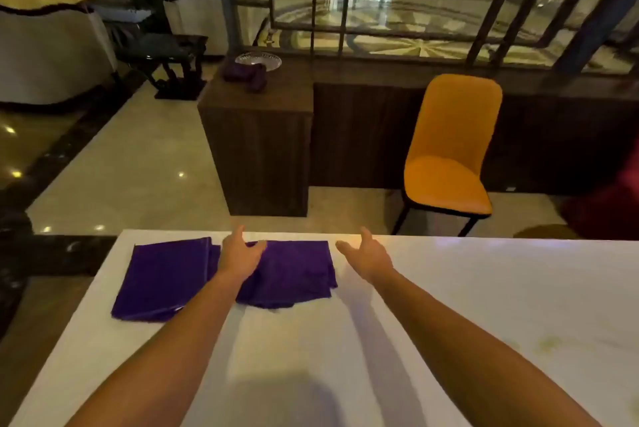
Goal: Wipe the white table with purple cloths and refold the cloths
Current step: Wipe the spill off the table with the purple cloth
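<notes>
Two folded purple cloths lie side by side near the far left edge of the white table [449,305]. The left cloth [162,278] is flat and square; the right cloth [294,274] is a little rumpled at its near edge. My left hand [240,255] hovers over the gap between them, fingers apart, palm turned right, holding nothing. My right hand [368,254] is open just right of the right cloth, above bare table, palm turned left. Both forearms stretch across the table from the near edge.
An orange chair [449,157] stands beyond the table's far edge on the right. A dark wooden cabinet [262,150] stands behind the cloths, with a glass dish [259,60] and another purple cloth [245,76] on top. Glossy tiled floor lies to the left.
</notes>
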The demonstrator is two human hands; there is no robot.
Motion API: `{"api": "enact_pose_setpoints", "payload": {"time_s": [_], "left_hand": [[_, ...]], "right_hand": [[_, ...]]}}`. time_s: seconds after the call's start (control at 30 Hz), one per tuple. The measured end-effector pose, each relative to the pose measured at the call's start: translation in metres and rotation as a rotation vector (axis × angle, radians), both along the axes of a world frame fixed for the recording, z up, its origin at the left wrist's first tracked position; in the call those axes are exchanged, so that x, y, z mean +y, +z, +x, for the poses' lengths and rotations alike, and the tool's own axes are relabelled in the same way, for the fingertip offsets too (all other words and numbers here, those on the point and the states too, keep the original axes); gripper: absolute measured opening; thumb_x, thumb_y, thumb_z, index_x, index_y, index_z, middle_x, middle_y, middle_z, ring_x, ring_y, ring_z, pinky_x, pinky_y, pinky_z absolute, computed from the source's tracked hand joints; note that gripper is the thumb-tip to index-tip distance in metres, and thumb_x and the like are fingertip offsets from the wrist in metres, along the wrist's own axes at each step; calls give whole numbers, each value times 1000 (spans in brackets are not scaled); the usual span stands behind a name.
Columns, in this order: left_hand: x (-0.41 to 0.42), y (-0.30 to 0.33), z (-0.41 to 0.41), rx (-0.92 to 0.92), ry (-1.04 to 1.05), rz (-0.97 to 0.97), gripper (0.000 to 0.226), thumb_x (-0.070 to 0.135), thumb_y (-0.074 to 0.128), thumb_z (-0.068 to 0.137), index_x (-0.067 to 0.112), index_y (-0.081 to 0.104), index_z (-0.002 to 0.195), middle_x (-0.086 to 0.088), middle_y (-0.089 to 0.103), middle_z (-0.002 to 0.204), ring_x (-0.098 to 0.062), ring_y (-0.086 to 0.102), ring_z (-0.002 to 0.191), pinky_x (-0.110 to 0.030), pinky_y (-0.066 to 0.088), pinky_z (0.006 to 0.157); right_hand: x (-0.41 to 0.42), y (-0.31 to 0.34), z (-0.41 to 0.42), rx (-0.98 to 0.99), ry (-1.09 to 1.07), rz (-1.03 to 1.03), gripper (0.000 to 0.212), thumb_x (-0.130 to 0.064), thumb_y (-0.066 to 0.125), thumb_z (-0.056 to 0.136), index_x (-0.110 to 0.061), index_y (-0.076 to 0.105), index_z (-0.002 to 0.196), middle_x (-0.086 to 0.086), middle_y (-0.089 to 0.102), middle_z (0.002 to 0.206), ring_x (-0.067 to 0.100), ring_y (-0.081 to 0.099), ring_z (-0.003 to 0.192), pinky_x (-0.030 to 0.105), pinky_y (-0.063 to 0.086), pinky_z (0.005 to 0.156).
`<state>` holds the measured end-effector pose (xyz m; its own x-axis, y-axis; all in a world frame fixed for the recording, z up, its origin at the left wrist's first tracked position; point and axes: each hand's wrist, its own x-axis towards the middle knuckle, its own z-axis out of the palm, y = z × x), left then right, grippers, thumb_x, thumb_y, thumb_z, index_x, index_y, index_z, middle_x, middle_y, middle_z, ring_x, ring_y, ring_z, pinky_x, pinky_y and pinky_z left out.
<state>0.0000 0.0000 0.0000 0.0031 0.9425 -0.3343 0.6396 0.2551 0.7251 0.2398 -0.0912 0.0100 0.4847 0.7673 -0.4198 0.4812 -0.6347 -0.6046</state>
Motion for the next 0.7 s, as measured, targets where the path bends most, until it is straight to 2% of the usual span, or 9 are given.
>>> {"api": "enact_pose_setpoints", "payload": {"time_s": [0.1, 0.2, 0.3, 0.4, 0.43, 0.5, 0.57, 0.63, 0.7], "left_hand": [[18, -43, -11, 64, 19, -84, 65, 33, 69, 99, 16, 42, 156, -19, 48, 153, -39, 51, 137, -47, 44, 113], [25, -73, -17, 84, 33, -131, 65, 42, 71, 95, 21, 46, 151, -15, 55, 145, -38, 57, 129, -47, 48, 106], [23, -90, -15, -100, 88, -190, 66, 42, 76, 92, 18, 46, 146, -9, 59, 139, -31, 60, 118, -41, 50, 100], [9, -91, -16, -288, 109, -266, 57, 31, 77, 93, 14, 49, 141, -9, 61, 133, -20, 63, 99, -30, 54, 79], [6, -88, -18, -288, 89, -255, 52, 28, 76, 95, 15, 52, 139, -9, 61, 133, -21, 64, 101, -32, 55, 80], [-1, -77, -21, -265, 30, -200, 38, 26, 72, 97, 22, 58, 133, -8, 61, 135, -25, 63, 112, -40, 57, 92], [-15, -59, -22, -327, 1, -158, 28, 25, 68, 100, 35, 61, 125, -4, 60, 135, -23, 61, 114, -36, 59, 85], [-38, -43, -19, -456, -21, -152, 29, 20, 65, 102, 44, 64, 118, 2, 60, 134, -20, 61, 116, -30, 58, 81], [-61, -34, -15, -525, -86, -153, 40, 11, 63, 102, 50, 68, 111, 5, 58, 135, -19, 59, 120, -38, 60, 90]], "right_hand": [[26, -31, -22, 77, -89, -21, 80, -63, 57, 101, -28, 25, 166, 7, 36, 170, 38, 42, 152, 53, 44, 119], [42, -54, -46, 129, -220, -45, 78, -60, 56, 103, -27, 24, 166, 8, 39, 167, 38, 47, 148, 50, 49, 114], [49, -73, -67, 244, -317, -67, 79, -56, 64, 100, -18, 32, 162, 10, 44, 162, 36, 53, 142, 46, 53, 109], [44, -76, -80, 366, -282, -138, 64, -50, 71, 98, -7, 54, 143, 14, 64, 141, 33, 64, 123, 42, 56, 105], [39, -73, -81, 354, -248, -146, 59, -45, 71, 99, -7, 57, 140, 14, 66, 138, 32, 65, 122, 39, 56, 102], [27, -58, -77, 352, -210, -94, 44, -37, 65, 103, -10, 59, 137, 14, 66, 137, 31, 65, 120, 34, 53, 93], [5, -34, -65, 489, -239, 28, 28, -28, 60, 106, -17, 57, 131, 12, 66, 137, 24, 65, 113, 32, 54, 89], [-29, -13, -45, 555, -249, 159, 32, -22, 59, 107, -19, 53, 139, 8, 64, 139, 23, 65, 116, 39, 60, 97], [-63, -1, -22, 530, -236, 224, 44, -18, 60, 107, -24, 49, 149, 1, 63, 138, 24, 66, 119, 42, 63, 95]]}}
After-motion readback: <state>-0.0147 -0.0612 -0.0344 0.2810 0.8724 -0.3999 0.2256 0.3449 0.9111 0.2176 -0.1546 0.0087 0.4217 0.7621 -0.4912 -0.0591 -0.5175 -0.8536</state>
